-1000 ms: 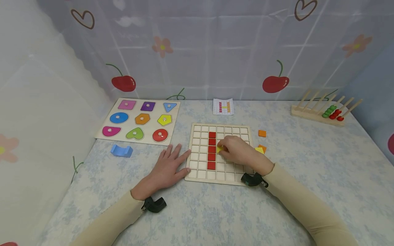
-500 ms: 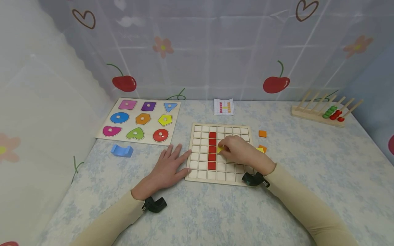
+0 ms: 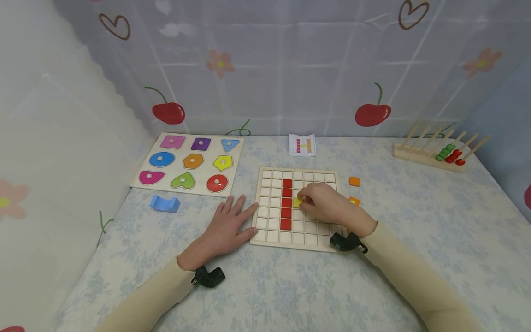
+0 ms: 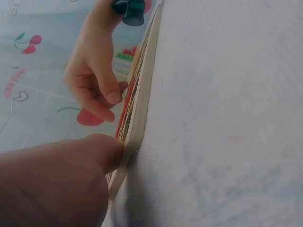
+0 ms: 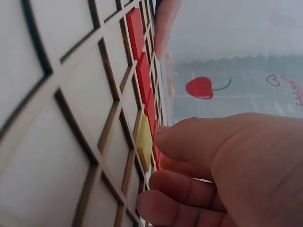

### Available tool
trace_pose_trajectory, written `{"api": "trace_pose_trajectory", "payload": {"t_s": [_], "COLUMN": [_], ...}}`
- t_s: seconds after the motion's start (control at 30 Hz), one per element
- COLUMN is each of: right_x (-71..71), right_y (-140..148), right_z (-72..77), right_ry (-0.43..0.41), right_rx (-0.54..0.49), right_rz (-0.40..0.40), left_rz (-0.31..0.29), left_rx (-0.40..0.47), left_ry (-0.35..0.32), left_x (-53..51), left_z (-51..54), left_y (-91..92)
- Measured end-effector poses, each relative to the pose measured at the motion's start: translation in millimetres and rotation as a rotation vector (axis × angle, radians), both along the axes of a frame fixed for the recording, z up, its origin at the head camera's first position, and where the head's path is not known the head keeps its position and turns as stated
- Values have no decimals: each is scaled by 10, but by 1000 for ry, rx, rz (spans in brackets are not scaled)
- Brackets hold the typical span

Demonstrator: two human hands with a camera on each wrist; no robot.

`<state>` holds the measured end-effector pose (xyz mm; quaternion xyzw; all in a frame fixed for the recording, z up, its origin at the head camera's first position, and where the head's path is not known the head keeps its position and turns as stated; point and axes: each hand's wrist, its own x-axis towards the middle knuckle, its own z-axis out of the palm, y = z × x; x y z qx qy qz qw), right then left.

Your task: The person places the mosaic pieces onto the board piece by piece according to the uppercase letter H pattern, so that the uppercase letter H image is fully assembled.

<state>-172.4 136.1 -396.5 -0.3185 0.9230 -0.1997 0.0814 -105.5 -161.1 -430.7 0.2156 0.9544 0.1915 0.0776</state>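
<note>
A wooden grid board (image 3: 271, 243) lies mid-table, with a column of several red square tiles (image 3: 286, 202) set in its cells. A yellow tile (image 3: 297, 203) sits in the cell just right of the middle red one. My right hand (image 3: 321, 201) hovers beside that tile, fingers loosely bent. In the right wrist view the thumb (image 5: 177, 139) is close to the yellow tile (image 5: 144, 144), with nothing gripped. My left hand (image 3: 226, 228) lies spread flat on the table, its thumb and index fingertips touching the board's left edge.
Orange tiles (image 3: 354, 181) lie right of the board, some partly behind my right arm. A printed pattern card (image 3: 302, 145) lies behind it. A shape puzzle (image 3: 168, 180) and a blue block (image 3: 164, 204) are at left; a bead stand (image 3: 427, 158) stands back right.
My right hand has let go of the yellow tile and drawn slightly right, showing more of the tile in its cell. My left hand has stayed still.
</note>
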Motion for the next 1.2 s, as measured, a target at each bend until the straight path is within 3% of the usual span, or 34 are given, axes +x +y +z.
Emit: {"api": "trace_pose_trajectory", "payload": {"t_s": [0.47,0.77,1.2], "right_x": [67,111,117], "right_y": [527,863,1065], "right_z": [100,46,60], "right_ry": [-25,56,13], "right_rx": [-24,-7,15], "right_rz": [-120,-151,-217], "left_rz": [5,5,-1], "left_rx": [-7,-6,2], "left_ry": [-1,1,2], "left_x": [23,22,1], "left_z": [7,0,-27], "left_y": [-8,-28,-18]}}
